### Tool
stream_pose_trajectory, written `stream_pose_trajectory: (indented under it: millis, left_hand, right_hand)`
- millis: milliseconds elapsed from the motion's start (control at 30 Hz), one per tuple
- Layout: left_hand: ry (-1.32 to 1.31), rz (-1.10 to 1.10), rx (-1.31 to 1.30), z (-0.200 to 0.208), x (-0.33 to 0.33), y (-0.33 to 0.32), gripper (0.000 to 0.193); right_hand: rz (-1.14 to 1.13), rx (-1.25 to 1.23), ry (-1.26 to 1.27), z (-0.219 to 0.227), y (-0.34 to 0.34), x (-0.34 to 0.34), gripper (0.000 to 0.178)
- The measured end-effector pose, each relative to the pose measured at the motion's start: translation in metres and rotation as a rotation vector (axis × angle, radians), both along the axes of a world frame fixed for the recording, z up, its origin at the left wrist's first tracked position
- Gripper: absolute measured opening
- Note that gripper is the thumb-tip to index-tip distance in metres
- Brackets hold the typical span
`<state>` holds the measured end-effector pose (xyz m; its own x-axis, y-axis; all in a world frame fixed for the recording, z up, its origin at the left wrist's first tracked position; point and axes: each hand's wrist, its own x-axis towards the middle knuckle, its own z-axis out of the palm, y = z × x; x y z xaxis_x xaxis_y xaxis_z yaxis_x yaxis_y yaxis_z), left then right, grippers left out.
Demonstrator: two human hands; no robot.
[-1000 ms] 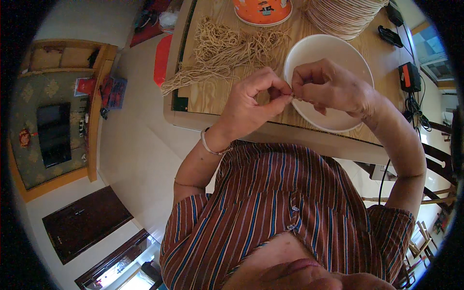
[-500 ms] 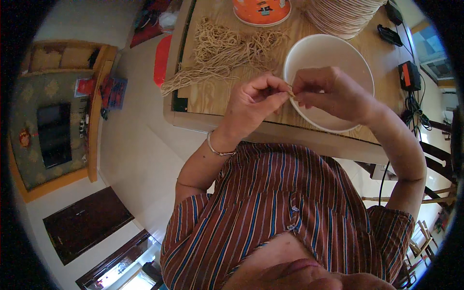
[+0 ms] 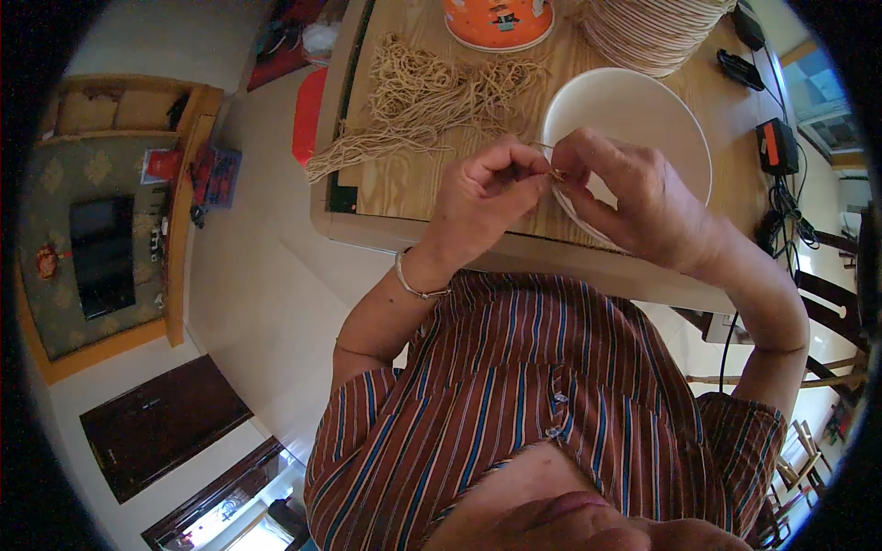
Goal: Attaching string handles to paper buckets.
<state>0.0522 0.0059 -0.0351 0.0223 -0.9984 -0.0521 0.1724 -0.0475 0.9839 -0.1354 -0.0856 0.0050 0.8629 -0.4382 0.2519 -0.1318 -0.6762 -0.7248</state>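
My left hand (image 3: pixel 491 193) is closed in a pinch, thumb and forefinger on a small piece of tan cord (image 3: pixel 555 174). Facing it, my right hand (image 3: pixel 634 193) grips the same bit of cord with thumb and fingertips, its fingers arched. Both hands meet over the near-left rim of a white bucket (image 3: pixel 643 101). Fingers partly hide the cord, so I cannot tell whether it is knotted. Beyond my left hand, a loose heap of tan cords (image 3: pixel 432 96) lies on the wooden table (image 3: pixel 390 195), its strands trailing to the left edge.
An orange tub (image 3: pixel 501 23) stands at the back, beside a large stack of pale coiled rings (image 3: pixel 652 37). Black adapters (image 3: pixel 778 147) and tangled cables (image 3: pixel 788 216) lie along the right side. A red stool (image 3: pixel 309 115) is left of the table.
My right hand has shifted slightly nearer to me and its fingers have spread into a wider arch. More of the cord piece shows between the fingertips. My left hand stays nearly in place.
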Motion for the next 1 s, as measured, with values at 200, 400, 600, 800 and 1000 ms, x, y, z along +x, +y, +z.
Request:
stream_pose_trajectory:
  millis: [200,400,600,800,1000]
  left_hand:
    - [-0.137,0.013,-0.059,0.0,0.004,-0.002,0.008]
    - [-0.308,-0.009,-0.208,0.005,0.005,-0.007,0.009]
    - [-0.336,-0.09,-0.248,0.007,0.009,-0.008,0.008]
    - [-0.442,-0.103,-0.303,0.015,0.008,-0.009,0.007]
    - [-0.46,-0.108,-0.322,0.011,0.007,-0.009,0.009]
  right_hand:
    - [-0.031,-0.177,0.044,0.001,0.001,0.001,0.02]
    - [-0.034,-0.227,0.041,0.002,0.0,0.001,0.017]
    - [-0.027,0.232,0.052,0.002,-0.013,0.004,0.007]
    - [0.033,0.661,0.239,0.011,-0.023,0.008,0.015]
    - [0.058,0.765,0.266,0.014,-0.028,0.008,0.015]
